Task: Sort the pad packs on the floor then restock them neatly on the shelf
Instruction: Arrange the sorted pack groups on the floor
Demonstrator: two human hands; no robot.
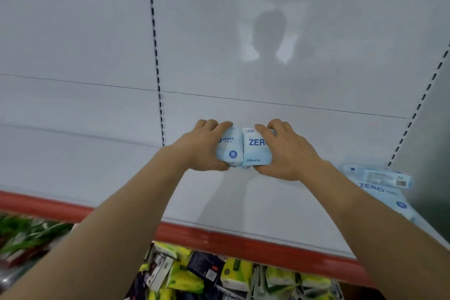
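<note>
Two small light-blue pad packs stand side by side on the white shelf, touching each other. My left hand grips the left pack, printed "LEAKS", fingers over its top and thumb at its lower edge. My right hand grips the right pack, printed "ZERO", in the same way. Further light-blue pad packs lie flat at the shelf's right end, against the side panel.
The shelf has a red front strip and a white back panel with slotted uprights. Below the shelf lie several yellow-green and dark packets. Green-leaf packaging shows at lower left.
</note>
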